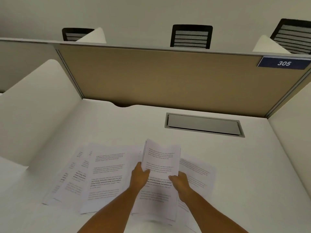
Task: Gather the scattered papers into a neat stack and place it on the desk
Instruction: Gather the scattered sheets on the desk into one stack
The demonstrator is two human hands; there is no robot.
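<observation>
A small bundle of printed papers stands lifted above the white desk, bowed slightly. My left hand grips its lower left edge and my right hand grips its lower right corner. Under and around my hands, several loose printed sheets lie flat on the desk: a fanned group at the left, a sheet in the middle, one beneath my wrists, and one at the right.
A grey cable hatch is set into the desk behind the papers. White side dividers and a tan back panel with a blue "305" sign enclose the desk. Black chairs stand beyond the panel.
</observation>
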